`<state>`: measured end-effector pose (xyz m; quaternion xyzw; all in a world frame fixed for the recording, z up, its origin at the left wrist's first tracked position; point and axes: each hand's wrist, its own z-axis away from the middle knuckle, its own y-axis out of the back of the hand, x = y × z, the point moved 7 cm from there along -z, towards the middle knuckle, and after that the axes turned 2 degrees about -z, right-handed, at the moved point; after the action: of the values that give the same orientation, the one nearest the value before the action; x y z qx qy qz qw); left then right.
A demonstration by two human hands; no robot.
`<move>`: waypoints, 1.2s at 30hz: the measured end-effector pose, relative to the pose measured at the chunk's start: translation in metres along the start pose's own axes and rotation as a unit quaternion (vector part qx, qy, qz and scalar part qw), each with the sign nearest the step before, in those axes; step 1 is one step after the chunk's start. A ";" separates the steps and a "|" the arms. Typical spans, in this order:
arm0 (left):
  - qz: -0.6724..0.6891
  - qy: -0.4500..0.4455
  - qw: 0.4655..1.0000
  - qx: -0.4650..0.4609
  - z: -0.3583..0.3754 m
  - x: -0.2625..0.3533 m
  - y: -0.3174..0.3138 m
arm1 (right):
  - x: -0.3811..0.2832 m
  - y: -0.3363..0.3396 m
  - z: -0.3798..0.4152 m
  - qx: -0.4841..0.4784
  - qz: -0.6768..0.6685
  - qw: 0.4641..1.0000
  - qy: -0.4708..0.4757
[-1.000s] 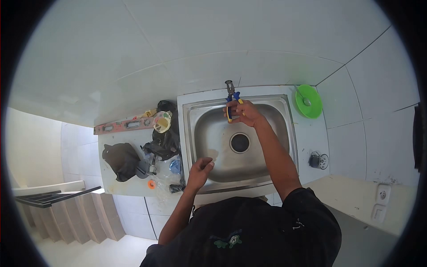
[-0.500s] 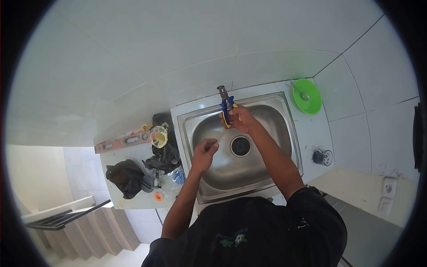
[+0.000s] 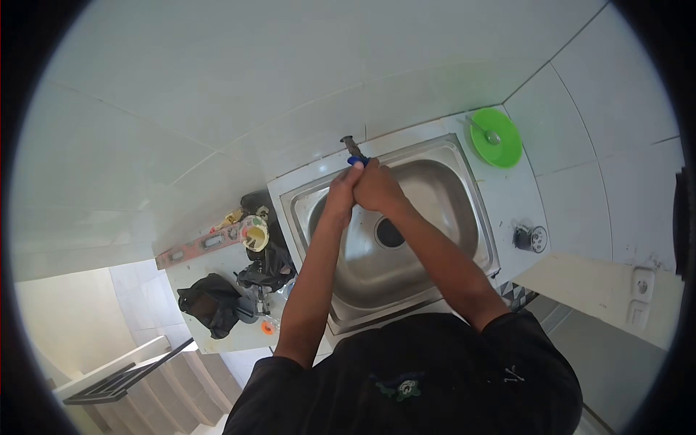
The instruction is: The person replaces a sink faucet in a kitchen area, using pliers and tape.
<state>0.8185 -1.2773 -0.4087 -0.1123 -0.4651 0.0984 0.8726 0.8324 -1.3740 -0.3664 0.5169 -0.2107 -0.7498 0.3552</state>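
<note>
Over the back edge of the steel sink (image 3: 362, 308), my two hands are pressed together around a pair of blue and yellow pliers (image 3: 357, 161). My right hand (image 3: 378, 188) wraps the handles, and my left hand (image 3: 343, 194) closes on them from the left side. Most of the handles are hidden by the fingers. The jaws point away toward the wall and meet a grey metal fitting (image 3: 348, 141) there. Below the hands lies the black drain (image 3: 390, 232).
A green bowl (image 3: 512, 148) with a spoon and a dark glass (image 3: 521, 237) stand right of the sink. At left are a red level (image 3: 190, 252), a cream cup (image 3: 254, 233), black bags (image 3: 210, 304) and an orange ring (image 3: 268, 328). Stairs descend at lower left.
My left hand has risen from over the basin and joined my right hand on the pliers. The handles are now mostly covered. The camera view has shifted slightly.
</note>
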 end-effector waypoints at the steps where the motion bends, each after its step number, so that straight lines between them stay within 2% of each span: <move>1: 0.053 0.019 0.997 -0.046 -0.002 0.000 -0.007 | -0.003 0.001 0.006 0.027 0.017 0.999 -0.019; 3: 0.045 0.036 0.996 -0.060 -0.013 0.000 -0.003 | 0.001 0.000 0.008 0.063 0.027 0.997 -0.045; 5: 0.034 0.053 0.995 -0.073 -0.020 -0.005 0.000 | 0.007 -0.009 0.004 0.079 -0.008 0.996 -0.033; 6: -0.034 0.049 0.997 -0.046 -0.016 0.000 0.004 | 0.010 -0.007 0.006 0.081 -0.018 0.996 -0.039; 7: -0.101 0.044 0.994 -0.019 -0.011 0.004 0.008 | 0.017 -0.010 0.010 0.021 -0.058 0.997 -0.046; 8: -0.107 0.046 0.993 -0.020 -0.004 0.006 0.007 | 0.023 -0.011 0.013 -0.039 -0.095 0.994 -0.048; 9: -0.120 0.035 0.992 0.006 0.006 0.006 0.008 | 0.033 -0.005 0.013 -0.039 -0.098 0.993 -0.048; 10: -0.133 0.024 0.990 0.033 0.011 0.006 0.012 | 0.042 -0.013 0.016 -0.134 -0.275 0.949 -0.081; 11: -0.135 0.024 0.990 0.034 0.012 0.004 0.014 | 0.044 -0.023 0.021 -0.223 -0.439 0.863 -0.110; 12: -0.114 -0.018 0.992 0.048 0.013 0.006 0.019 | 0.050 -0.022 0.019 -0.225 -0.439 0.863 -0.112; 13: -0.093 -0.060 0.992 0.062 0.013 0.009 0.022 | 0.051 -0.023 0.016 -0.250 -0.491 0.828 -0.104; 14: -0.093 -0.060 0.992 0.065 0.010 0.007 0.023 | 0.050 -0.024 0.012 -0.273 -0.540 0.790 -0.097; 15: -0.086 -0.057 0.992 0.073 0.008 0.006 0.024 | 0.053 -0.024 0.006 -0.276 -0.540 0.789 -0.096; 17: -0.083 -0.054 0.992 0.081 0.006 0.004 0.025 | 0.052 -0.031 -0.002 -0.331 -0.567 0.749 -0.092; 19: -0.120 -0.071 0.987 0.079 0.006 0.007 0.024 | 0.053 -0.030 -0.006 -0.339 -0.571 0.743 -0.083; 23: -0.097 -0.059 0.989 0.093 0.004 0.007 0.027 | 0.050 -0.030 -0.014 -0.376 -0.570 0.729 -0.049; 30: -0.098 -0.056 0.990 0.080 0.001 0.010 0.027 | 0.056 -0.044 -0.024 -0.387 -0.611 0.690 -0.042; 32: -0.099 -0.055 0.991 0.073 0.000 0.005 0.028 | 0.060 -0.057 -0.025 -0.361 -0.630 0.685 -0.050; 33: -0.076 -0.051 0.992 0.090 0.001 0.003 0.032 | 0.043 -0.057 -0.014 -0.360 -0.630 0.686 -0.050; 34: -0.053 -0.047 0.992 0.108 0.000 0.003 0.036 | 0.030 -0.038 -0.010 -0.200 -0.378 0.902 -0.051; 35: -0.056 -0.045 0.992 0.107 -0.002 0.006 0.036 | 0.015 -0.005 -0.003 -0.014 -0.079 0.996 -0.047; 36: -0.025 -0.030 0.995 0.096 -0.002 0.006 0.035 | 0.007 -0.002 0.006 -0.018 -0.093 0.994 -0.062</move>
<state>0.8211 -1.2419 -0.4150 -0.0139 -0.4823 0.1242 0.8671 0.8250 -1.3786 -0.3701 0.4805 -0.1699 -0.8137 0.2794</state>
